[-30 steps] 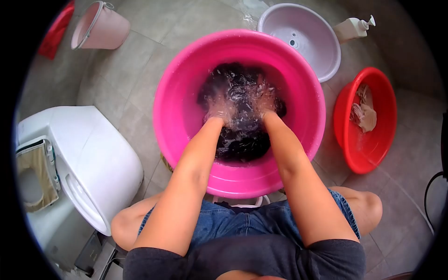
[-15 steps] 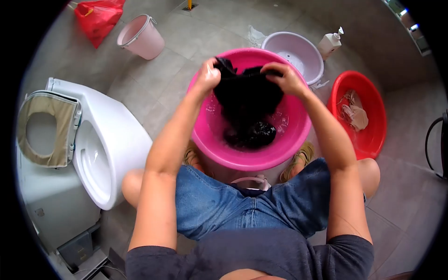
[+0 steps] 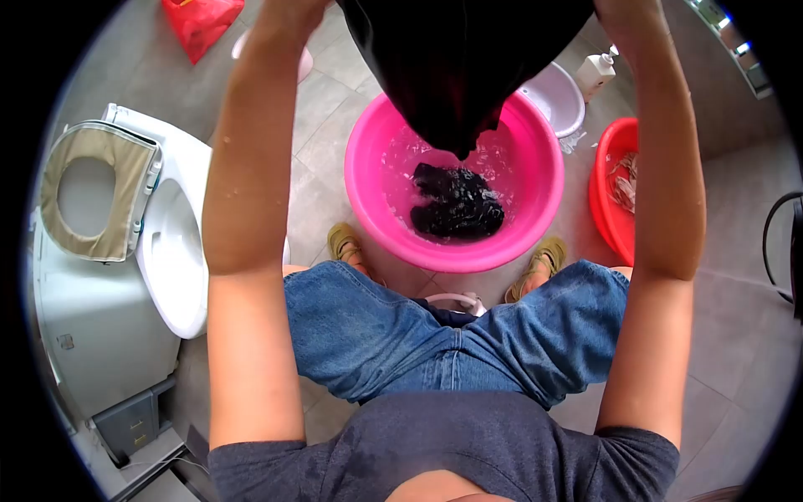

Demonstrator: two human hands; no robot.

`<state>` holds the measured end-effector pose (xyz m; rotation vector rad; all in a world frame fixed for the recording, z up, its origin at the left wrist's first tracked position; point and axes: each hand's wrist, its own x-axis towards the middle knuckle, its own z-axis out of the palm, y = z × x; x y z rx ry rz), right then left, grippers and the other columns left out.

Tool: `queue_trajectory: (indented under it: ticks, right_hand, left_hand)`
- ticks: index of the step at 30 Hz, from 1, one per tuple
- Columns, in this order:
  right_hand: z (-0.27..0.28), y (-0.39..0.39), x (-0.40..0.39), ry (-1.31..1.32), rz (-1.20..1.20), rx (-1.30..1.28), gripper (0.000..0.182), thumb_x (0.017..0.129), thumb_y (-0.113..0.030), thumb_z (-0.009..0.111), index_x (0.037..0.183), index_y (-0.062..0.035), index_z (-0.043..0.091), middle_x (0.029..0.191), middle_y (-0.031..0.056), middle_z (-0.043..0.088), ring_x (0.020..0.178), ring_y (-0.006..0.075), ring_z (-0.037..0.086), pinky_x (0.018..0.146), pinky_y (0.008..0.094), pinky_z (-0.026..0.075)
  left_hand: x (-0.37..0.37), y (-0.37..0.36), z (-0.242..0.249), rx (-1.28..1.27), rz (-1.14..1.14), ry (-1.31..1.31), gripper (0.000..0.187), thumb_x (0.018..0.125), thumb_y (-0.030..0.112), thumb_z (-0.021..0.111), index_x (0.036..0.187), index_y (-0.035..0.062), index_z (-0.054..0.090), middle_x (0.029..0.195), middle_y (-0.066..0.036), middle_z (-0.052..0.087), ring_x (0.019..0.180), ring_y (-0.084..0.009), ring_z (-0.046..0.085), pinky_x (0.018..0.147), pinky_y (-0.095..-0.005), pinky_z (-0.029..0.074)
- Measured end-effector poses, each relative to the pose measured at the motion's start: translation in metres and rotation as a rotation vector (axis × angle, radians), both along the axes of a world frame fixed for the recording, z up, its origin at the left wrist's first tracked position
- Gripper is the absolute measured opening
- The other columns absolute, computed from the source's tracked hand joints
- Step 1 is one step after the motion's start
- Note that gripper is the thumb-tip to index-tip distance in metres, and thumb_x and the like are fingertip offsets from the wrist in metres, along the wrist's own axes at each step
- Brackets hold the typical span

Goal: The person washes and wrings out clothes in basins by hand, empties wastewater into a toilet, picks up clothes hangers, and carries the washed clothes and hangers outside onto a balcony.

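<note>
A black wet garment (image 3: 460, 67) hangs stretched between my raised hands at the top of the view, its lower end dangling over the pink basin (image 3: 368, 226). My left hand (image 3: 294, 10) is at the garment's left upper edge and my right hand (image 3: 626, 15) at its right. The frame's top edge cuts off both hands' fingers, but the lifted cloth hangs from them. Below, another black cloth piece (image 3: 458, 205) lies soaked in the basin's sudsy water, apart from the raised garment.
Behind the pink basin are a lavender basin (image 3: 569, 105) and a white pump bottle (image 3: 595, 75). A red basin (image 3: 615, 226) with light cloth stands right. Left are a white toilet (image 3: 180, 276), a red bag (image 3: 201, 25) and a partly hidden pink bucket (image 3: 304, 65).
Both hands have risen from above the basin to the top of the view, lifting and spreading the black garment. The soaked black piece in the water now shows separately.
</note>
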<state>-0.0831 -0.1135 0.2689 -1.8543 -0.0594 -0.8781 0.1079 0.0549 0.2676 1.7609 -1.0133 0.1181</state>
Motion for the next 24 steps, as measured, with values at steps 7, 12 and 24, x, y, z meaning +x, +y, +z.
queue_trajectory:
  ticks: [7, 12, 24]
  right_hand:
    - [-0.195, -0.020, 0.009, 0.367, -0.250, -0.491, 0.050, 0.072, 0.005, 0.061, 0.120, -0.0104, 0.060, 0.118, 0.0148, 0.057, 0.111, 0.0287, 0.053, 0.101, 0.0334, 0.037]
    - [-0.373, -0.005, -0.002, 0.913, -0.214, -0.476, 0.077, 0.070, -0.003, 0.067, 0.139, -0.0135, 0.035, 0.142, 0.0167, 0.027, 0.126, 0.0383, 0.032, 0.100, 0.0489, 0.032]
    - [-0.525, 0.025, 0.003, 1.360, -0.373, -0.699, 0.082, 0.079, -0.017, 0.060, 0.147, -0.0209, 0.015, 0.152, 0.0141, 0.006, 0.138, 0.0383, 0.014, 0.108, 0.0585, 0.019]
  left_hand:
    - [0.014, -0.013, -0.215, 0.254, -0.044, -0.348, 0.017, 0.057, -0.001, 0.047, 0.074, -0.0018, 0.051, 0.080, -0.025, 0.052, 0.082, -0.0422, 0.048, 0.073, -0.0481, 0.043]
    - [-0.017, -0.004, -0.388, 0.788, -0.128, -0.215, 0.061, 0.070, 0.001, 0.063, 0.127, 0.0031, 0.043, 0.136, -0.024, 0.034, 0.121, -0.0415, 0.039, 0.102, -0.0457, 0.035]
    - [-0.045, -0.028, -0.488, 1.451, -0.315, -0.113, 0.088, 0.066, 0.015, 0.064, 0.144, 0.0104, 0.023, 0.153, -0.017, 0.003, 0.140, -0.0395, 0.001, 0.108, -0.0624, 0.008]
